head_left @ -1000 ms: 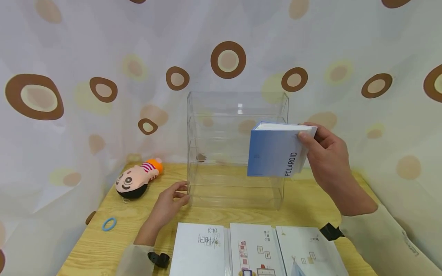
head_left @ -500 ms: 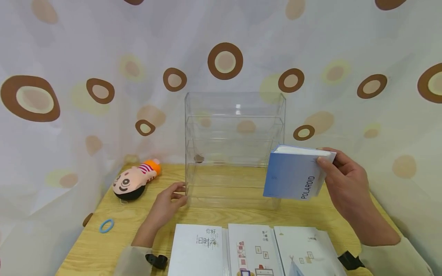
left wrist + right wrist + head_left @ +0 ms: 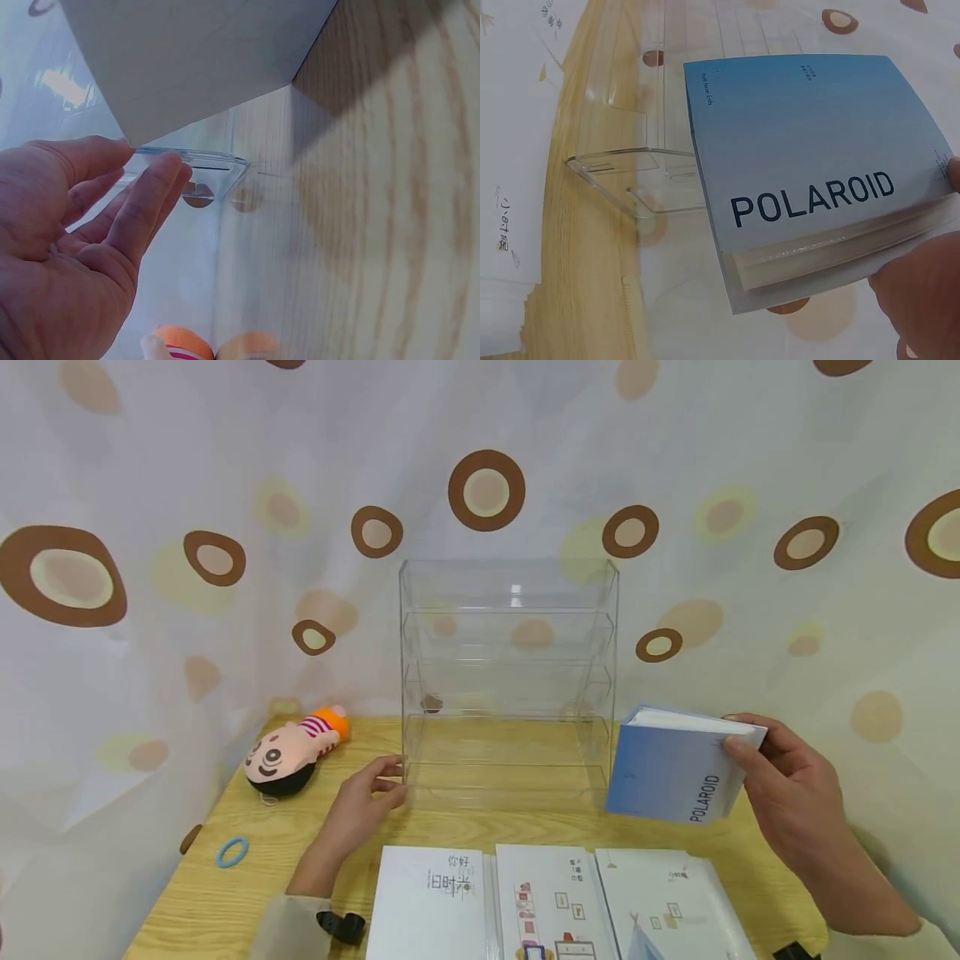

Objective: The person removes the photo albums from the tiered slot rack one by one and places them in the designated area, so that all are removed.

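Note:
A small blue photo album (image 3: 667,768), printed POLAROID, is held up at the right by my right hand (image 3: 795,793), pinched at its right edge between thumb and fingers. In the right wrist view the album (image 3: 802,142) hangs tilted, its white pages parting slightly. My left hand (image 3: 363,802) holds the left side edge of a tiered clear acrylic rack (image 3: 506,793). The left wrist view shows the thumb and fingers of that hand (image 3: 82,232) about the rack's edge (image 3: 202,157). Nothing stands on the rack's tiers.
Three white albums lie in a row in front of the rack: a left one (image 3: 427,910), a middle one (image 3: 551,902) and a right one (image 3: 667,902). A plush doll (image 3: 292,752) and a blue ring (image 3: 232,852) lie at the left. A patterned curtain (image 3: 300,468) hangs behind.
My right hand has carried the blue album rightward and down, from in front of the rack to beside its right side. The left hand has kept its place at the rack.

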